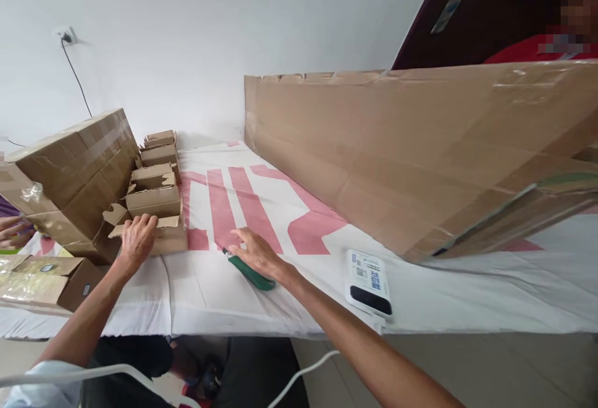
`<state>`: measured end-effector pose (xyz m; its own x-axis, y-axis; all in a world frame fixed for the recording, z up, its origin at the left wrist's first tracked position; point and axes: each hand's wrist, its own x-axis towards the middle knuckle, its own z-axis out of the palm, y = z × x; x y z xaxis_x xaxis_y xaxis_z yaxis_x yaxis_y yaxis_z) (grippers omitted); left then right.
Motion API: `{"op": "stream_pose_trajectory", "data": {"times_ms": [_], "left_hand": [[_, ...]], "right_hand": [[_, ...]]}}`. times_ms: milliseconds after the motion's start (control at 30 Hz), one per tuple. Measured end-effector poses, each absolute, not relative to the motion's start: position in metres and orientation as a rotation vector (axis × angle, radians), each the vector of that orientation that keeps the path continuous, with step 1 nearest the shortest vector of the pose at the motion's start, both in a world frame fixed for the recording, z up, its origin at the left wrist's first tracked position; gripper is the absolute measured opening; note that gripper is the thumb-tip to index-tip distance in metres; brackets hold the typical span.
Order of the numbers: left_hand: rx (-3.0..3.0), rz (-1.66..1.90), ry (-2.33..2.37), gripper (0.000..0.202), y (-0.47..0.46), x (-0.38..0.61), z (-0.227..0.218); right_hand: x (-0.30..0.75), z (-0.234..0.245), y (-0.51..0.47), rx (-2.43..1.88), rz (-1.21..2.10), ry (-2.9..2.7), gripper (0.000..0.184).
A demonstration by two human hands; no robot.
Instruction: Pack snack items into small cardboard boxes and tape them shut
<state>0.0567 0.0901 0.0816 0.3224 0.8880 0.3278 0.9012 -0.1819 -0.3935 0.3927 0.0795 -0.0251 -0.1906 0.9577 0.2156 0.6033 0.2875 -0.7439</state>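
Observation:
My left hand (139, 235) grips the upper flap edge of the nearest small cardboard box (169, 238), with its fingers curled over the top. That box stands open at the front of a row of small open cardboard boxes (154, 193). To the right, my right hand (256, 253) is held just over a green-handled cutter (252, 273) lying on the cloth. Its fingers are spread near the cutter's dark tip. Whether they touch it is hard to tell.
Stacked taped cartons (75, 171) stand at the left, with another taped box (44, 280) in front. A long cardboard panel (374, 146) borders the right. A white device (369, 280) lies on the white and red cloth (210, 296). Another person's hand (14, 232) shows at far left.

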Motion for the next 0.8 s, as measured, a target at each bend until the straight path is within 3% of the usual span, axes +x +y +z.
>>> {"op": "stream_pose_trajectory", "data": {"times_ms": [433,800], "left_hand": [[-2.092,-0.32,-1.426,0.038,0.096,0.038,0.042],[-2.107,-0.182,-1.541,0.047,0.161,0.054,0.049]], "right_hand": [[0.414,-0.063,0.015,-1.514,0.497,-2.237,0.046],[0.414,-0.097,0.015,-1.434,0.254,-2.174,0.044]]}}
